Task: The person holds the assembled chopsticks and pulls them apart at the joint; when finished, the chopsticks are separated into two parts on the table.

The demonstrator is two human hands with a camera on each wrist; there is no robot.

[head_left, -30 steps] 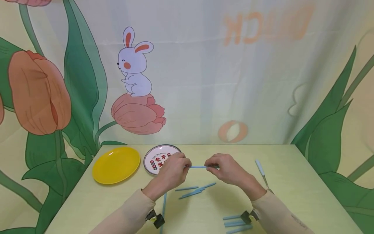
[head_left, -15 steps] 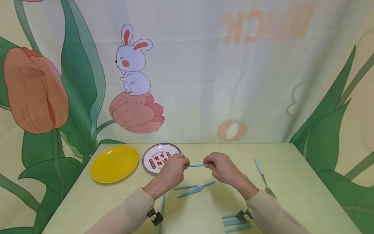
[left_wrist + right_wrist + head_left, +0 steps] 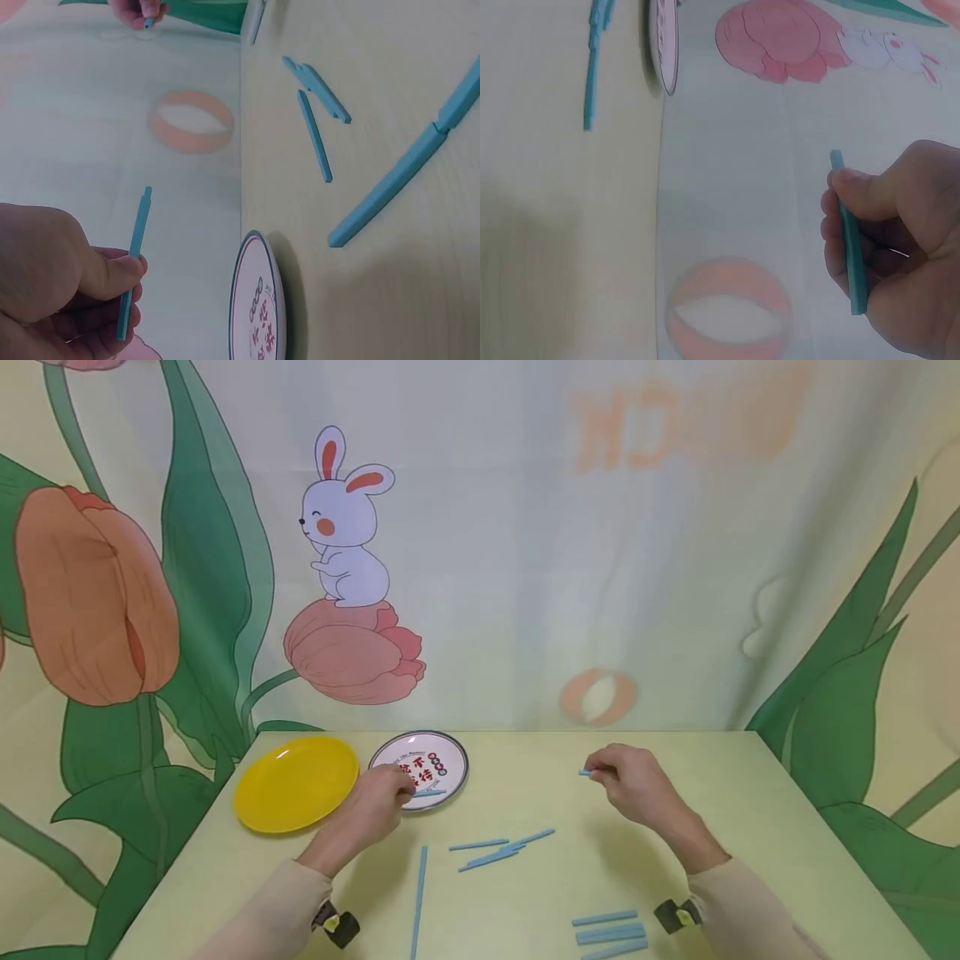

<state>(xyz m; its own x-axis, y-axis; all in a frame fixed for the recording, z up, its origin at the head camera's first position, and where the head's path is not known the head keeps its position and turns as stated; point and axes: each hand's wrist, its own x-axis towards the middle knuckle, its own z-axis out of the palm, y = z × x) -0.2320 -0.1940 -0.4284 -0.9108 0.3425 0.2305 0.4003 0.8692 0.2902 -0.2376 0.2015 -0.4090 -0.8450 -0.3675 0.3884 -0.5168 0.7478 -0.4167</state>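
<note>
My left hand pinches a short light-blue stick between thumb and fingers, over the patterned white plate. A narrower stepped tip shows at the stick's far end in the left wrist view. Apart from it on the right, my right hand is raised above the table, gripping another short blue stick under the thumb and across the fingers. Below and between the hands, several loose blue sticks lie in a small overlapping group.
A yellow plate stands at the back left. One long blue stick, with a joint in it, lies at the front. More blue sticks lie in a row at front right. A printed curtain hangs behind the table.
Both hands earlier held the two ends of one blue stick. They have since moved apart, left and right, each with a short piece. The right arm now covers the fork.
</note>
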